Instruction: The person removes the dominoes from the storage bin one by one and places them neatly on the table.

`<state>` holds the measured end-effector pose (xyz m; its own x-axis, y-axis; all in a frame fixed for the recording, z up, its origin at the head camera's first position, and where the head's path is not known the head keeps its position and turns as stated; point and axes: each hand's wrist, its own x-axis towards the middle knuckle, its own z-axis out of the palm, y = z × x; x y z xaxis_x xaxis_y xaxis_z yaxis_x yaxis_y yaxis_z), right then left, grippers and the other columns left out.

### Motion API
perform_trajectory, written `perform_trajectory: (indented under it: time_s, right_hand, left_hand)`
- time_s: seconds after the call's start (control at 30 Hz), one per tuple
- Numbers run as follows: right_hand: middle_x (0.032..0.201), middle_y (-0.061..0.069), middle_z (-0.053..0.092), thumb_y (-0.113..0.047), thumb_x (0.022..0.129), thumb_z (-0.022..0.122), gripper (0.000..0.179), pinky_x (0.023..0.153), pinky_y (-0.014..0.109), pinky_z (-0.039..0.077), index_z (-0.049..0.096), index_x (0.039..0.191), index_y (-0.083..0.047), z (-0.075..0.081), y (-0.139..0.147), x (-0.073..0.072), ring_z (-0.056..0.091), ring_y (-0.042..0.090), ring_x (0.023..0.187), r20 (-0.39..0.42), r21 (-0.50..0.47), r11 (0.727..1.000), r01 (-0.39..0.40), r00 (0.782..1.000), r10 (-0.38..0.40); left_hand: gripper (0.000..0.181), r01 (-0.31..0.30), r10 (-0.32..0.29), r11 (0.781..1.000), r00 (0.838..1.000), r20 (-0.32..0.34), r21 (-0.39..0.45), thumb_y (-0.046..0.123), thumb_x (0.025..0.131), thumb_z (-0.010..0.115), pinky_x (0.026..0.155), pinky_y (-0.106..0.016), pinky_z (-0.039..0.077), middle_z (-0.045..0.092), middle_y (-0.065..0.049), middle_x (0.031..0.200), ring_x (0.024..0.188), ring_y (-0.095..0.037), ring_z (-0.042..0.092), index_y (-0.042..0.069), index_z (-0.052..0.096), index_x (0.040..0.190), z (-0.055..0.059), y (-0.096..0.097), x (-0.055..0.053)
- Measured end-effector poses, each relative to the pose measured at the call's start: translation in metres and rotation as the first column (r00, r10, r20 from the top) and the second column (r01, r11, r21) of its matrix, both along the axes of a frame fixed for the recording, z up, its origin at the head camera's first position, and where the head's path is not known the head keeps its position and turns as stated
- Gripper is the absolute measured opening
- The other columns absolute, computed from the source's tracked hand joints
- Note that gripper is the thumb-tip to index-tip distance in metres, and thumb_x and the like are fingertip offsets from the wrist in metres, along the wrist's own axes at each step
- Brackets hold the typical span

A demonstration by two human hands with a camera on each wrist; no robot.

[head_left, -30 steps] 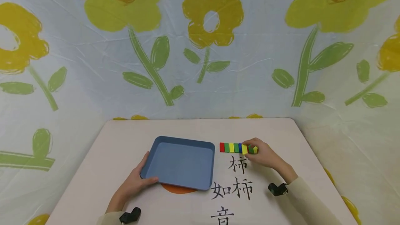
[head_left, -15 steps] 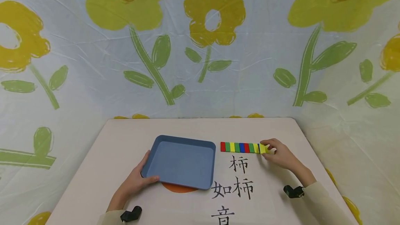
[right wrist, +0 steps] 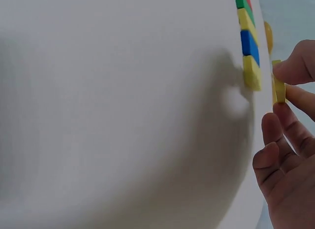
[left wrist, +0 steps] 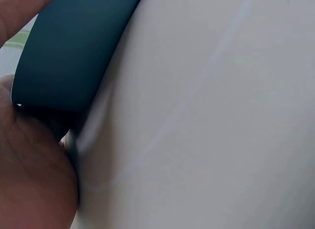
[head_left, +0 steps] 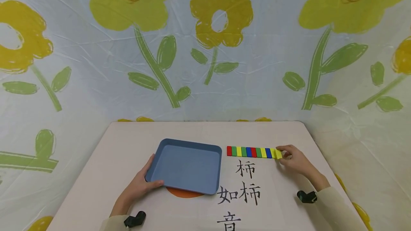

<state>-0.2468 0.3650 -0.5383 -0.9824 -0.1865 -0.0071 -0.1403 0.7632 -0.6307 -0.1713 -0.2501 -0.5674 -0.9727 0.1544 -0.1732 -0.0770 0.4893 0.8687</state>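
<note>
My left hand (head_left: 141, 183) grips the near left corner of a blue rectangular tray (head_left: 214, 188), thumb over the rim; the left wrist view shows the tray's dark wall (left wrist: 74, 51) against the hand. To the right of the tray lies a straight row of small coloured blocks (head_left: 248, 152) in red, green, yellow and blue. At the row's right end, my right hand (head_left: 298, 159) pinches a yellow block (head_left: 278, 154) between thumb and fingertips. In the right wrist view, this yellow block (right wrist: 279, 88) appears raised and apart from the row's last yellow block (right wrist: 251, 73).
Black written characters (head_left: 245, 193) and part of an orange print (head_left: 184, 193) mark the pale tabletop (head_left: 263, 216). A flower-patterned cloth (head_left: 257, 95) hangs behind and around the table.
My right hand has moved right along the row with the yellow block, uncovering the blocks it hid before. The left hand and tray stay in place.
</note>
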Motion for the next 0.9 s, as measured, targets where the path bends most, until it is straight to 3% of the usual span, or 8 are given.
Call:
perform_trajectory:
  time_s: [0.27, 0.9]
  right_hand:
    - [0.124, 0.025, 0.059, -0.005, 0.086, 0.072, 0.051, 0.073, 0.034, 0.049, 0.061, 0.135, 0.005, -0.011, 0.008, -0.003, 0.056, 0.028, 0.093, 0.037, 0.023, 0.999, 0.045, 0.998, -0.046]
    - [0.127, 0.026, 0.059, -0.005, 0.086, 0.073, 0.048, 0.07, 0.033, 0.046, 0.063, 0.132, 0.004, -0.02, 0.006, -0.015, 0.053, 0.025, 0.089, 0.003, 0.054, 0.998, 0.012, 1.0, -0.013]
  left_hand:
    - [0.114, -0.003, 0.003, 1.0, 1.0, 0.016, 0.001, 0.028, 0.085, 0.084, 0.122, -0.071, 0.013, 0.004, -0.013, 0.174, 0.159, -0.044, 0.003, 0.029, 0.005, 0.167, 0.0, 0.001, -0.001]
    - [0.114, -0.013, 0.013, 1.0, 1.0, 0.017, -0.02, 0.032, 0.086, 0.083, 0.122, -0.071, 0.015, 0.005, -0.014, 0.174, 0.159, -0.045, 0.005, 0.025, 0.004, 0.168, 0.001, 0.0, 0.002]
